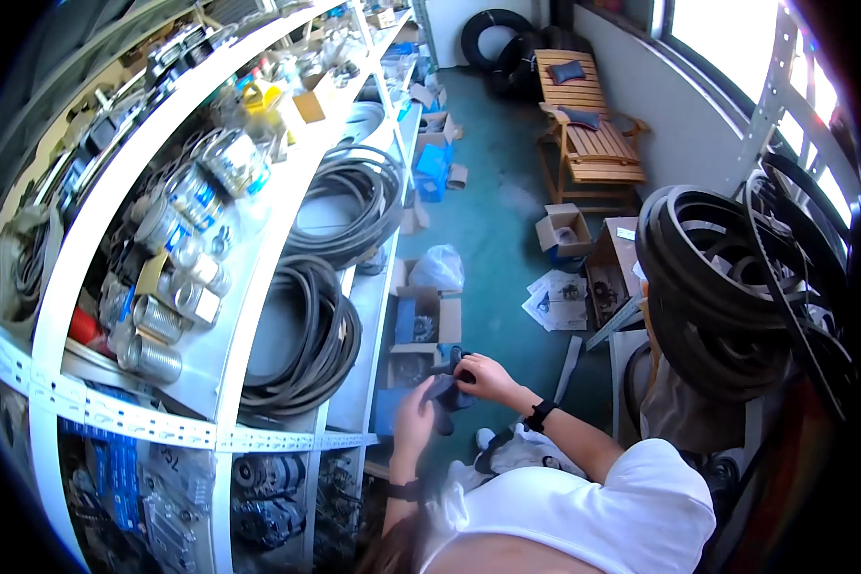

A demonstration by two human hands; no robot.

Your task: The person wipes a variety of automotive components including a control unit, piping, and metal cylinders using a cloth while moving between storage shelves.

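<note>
In front of my body, between both hands, is a dark grey glove [437,390], its finger-like ends hanging down. My left hand [413,418] is closed on its left side. The fingers of my right hand [485,376] pinch its upper right part. Black bands circle both wrists. Below the hands, open cardboard boxes [414,364] stand along the foot of the shelf.
On my left a white metal shelf [225,383] bears coiled black belts [301,335], tins [153,359] and boxed parts. At right hang large black rubber rings [708,277]. Papers [557,301] lie on the green floor. A wooden lounge chair [588,134] and tyres [497,43] stand farther off.
</note>
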